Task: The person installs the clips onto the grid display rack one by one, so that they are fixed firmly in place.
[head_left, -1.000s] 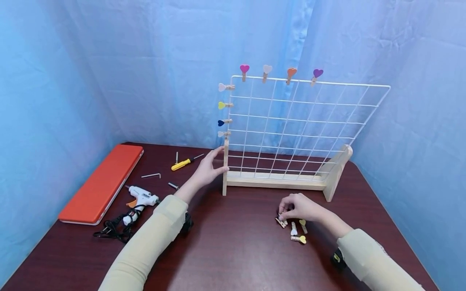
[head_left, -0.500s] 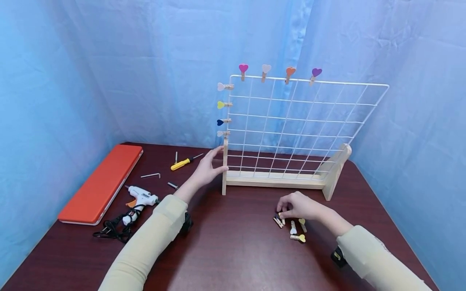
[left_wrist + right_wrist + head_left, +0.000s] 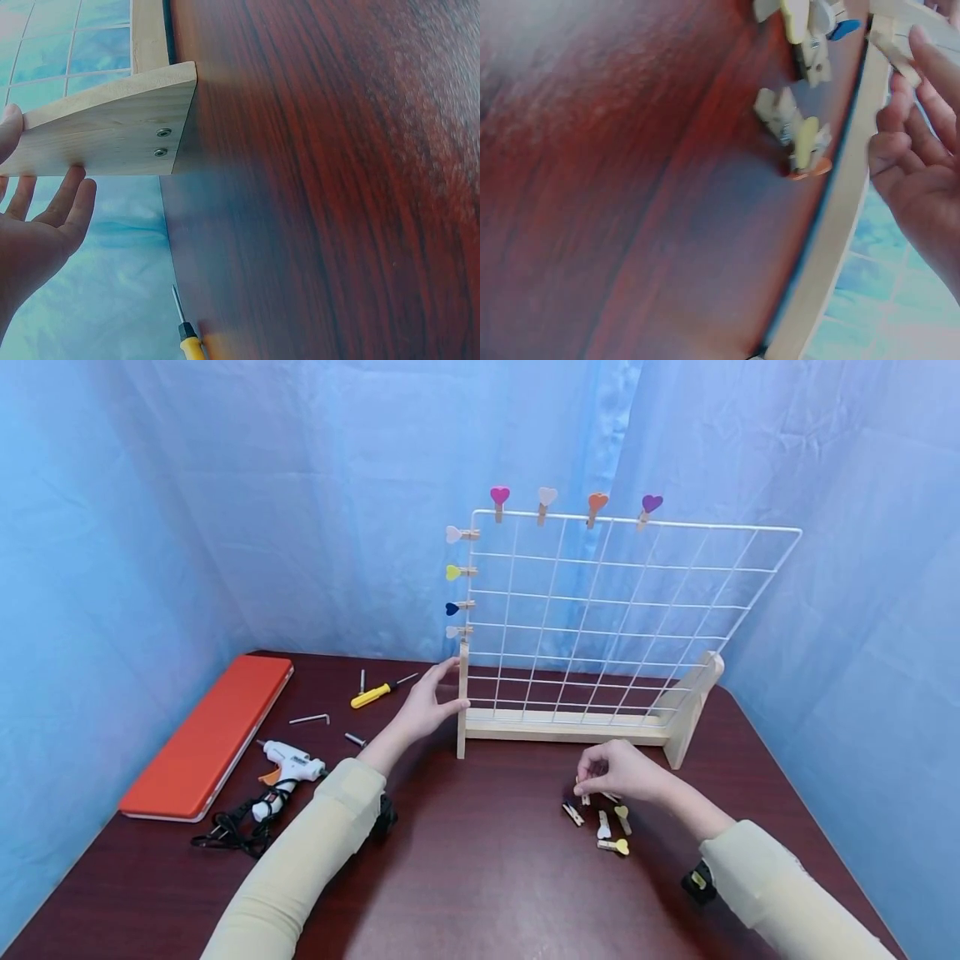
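Note:
A white wire grid point(image 3: 720, 525) stands in a wooden stand point(image 3: 570, 735), with several heart clothespins clipped along its top and left edges. My left hand point(image 3: 423, 706) holds the stand's left side board point(image 3: 112, 131), thumb on one edge and fingertips on the other in the left wrist view. My right hand point(image 3: 628, 772) pinches a small wooden clothespin point(image 3: 897, 64) between thumb and fingers, just above the table before the stand. Fingers partly hide that pin in the head view. Below it lie several loose pins, among them a yellow-heart clothespin point(image 3: 613, 847) and a white-heart clothespin point(image 3: 603, 825).
On the left are a red case point(image 3: 210, 735), a white glue gun point(image 3: 292, 764) with a bundled black cord, a yellow screwdriver point(image 3: 371, 696), an Allen key point(image 3: 310, 719) and bolts point(image 3: 356, 739). Pale blue curtains point(image 3: 337, 527) hang round the dark table point(image 3: 450, 885).
My right hand has taken a clothespin from the loose pins and lifted it slightly toward the stand. The left hand keeps its hold on the side board.

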### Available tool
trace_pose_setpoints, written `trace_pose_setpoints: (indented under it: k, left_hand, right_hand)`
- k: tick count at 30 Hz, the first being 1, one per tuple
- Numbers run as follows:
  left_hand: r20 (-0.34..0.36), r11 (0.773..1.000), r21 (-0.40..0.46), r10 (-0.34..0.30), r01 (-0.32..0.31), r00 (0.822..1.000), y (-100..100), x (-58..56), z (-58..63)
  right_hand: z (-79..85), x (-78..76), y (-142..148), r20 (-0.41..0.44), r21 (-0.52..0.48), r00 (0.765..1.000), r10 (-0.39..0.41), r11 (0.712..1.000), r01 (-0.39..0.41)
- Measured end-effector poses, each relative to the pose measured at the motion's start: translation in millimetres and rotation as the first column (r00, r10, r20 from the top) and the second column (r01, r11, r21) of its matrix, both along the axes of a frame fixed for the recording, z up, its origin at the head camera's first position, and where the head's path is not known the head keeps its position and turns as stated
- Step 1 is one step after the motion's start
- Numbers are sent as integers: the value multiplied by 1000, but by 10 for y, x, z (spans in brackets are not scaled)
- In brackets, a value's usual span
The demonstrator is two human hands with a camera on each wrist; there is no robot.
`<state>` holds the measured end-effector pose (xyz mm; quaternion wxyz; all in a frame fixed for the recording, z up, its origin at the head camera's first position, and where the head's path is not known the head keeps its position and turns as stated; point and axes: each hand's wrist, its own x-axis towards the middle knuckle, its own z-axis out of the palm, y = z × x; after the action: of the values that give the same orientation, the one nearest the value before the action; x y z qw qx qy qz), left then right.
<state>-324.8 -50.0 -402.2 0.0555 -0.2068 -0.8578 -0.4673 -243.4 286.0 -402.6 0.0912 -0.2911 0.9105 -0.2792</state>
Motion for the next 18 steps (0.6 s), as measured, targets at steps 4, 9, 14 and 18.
trace_pose_setpoints:
  k: [4, 9, 14, 18]
  left_hand:
    - [5, 1000, 4, -8, 8, 1000, 4, -2, -1]
    - [0, 1000, 10, -16, 16, 1000, 5, -6, -7]
    - [-18, 999, 17, -33, 33, 999, -5, -13, -12]
    - [-29, 999, 15, -35, 35, 999, -18, -24, -27]
  right_hand:
    - [190, 16, 4, -87, -67, 995, -45, 997, 39]
    - [665, 65, 37, -188, -166, 976, -112, 983, 81]
    - [1351, 171, 85, -285, -282, 930, -234, 947, 152]
    - [1922, 223, 97, -354, -458, 883, -307, 881, 123]
